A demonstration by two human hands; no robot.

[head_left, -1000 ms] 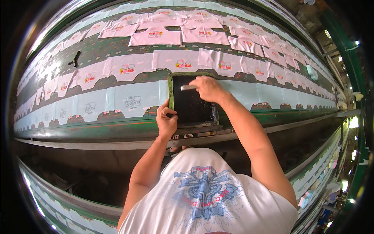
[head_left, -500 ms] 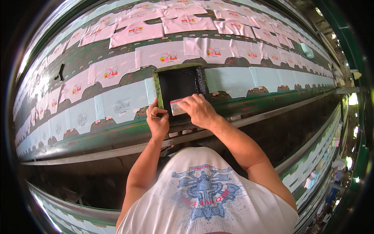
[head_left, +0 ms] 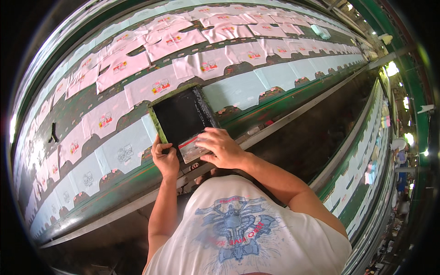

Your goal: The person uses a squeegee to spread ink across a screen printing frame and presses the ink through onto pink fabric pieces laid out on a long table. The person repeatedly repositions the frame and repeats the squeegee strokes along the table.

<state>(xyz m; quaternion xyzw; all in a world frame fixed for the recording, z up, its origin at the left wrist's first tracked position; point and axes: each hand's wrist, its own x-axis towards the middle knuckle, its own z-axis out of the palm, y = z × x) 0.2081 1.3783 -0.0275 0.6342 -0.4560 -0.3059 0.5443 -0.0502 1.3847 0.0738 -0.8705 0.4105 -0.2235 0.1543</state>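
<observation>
A screen-printing frame (head_left: pixel 157 125) with a green-stained rim lies on the long green table, over the row of pale blue fabric pieces. Its mesh is black, and a wet streak of dark ink runs down the right side. At the near left corner of the frame, my left hand (head_left: pixel 166 160) is closed on the rim. My right hand (head_left: pixel 223 149) grips a squeegee (head_left: pixel 187 152) with a clear, red-edged blade, tilted across the frame's near end. A pale blue fabric piece (head_left: pixel 123 146) just left of the frame carries a dark outline print.
Rows of pink printed fabric pieces (head_left: pixel 160 85) cover the table's far side. A black forked object (head_left: pixel 53 133) lies at the far left. A metal rail (head_left: pixel 270 126) runs along the near edge. Another table with fabric pieces (head_left: pixel 355 188) stands at the right.
My right hand has drawn the squeegee toward me, to the frame's near end. The view has turned, so the table now slants. My left hand keeps its hold on the frame.
</observation>
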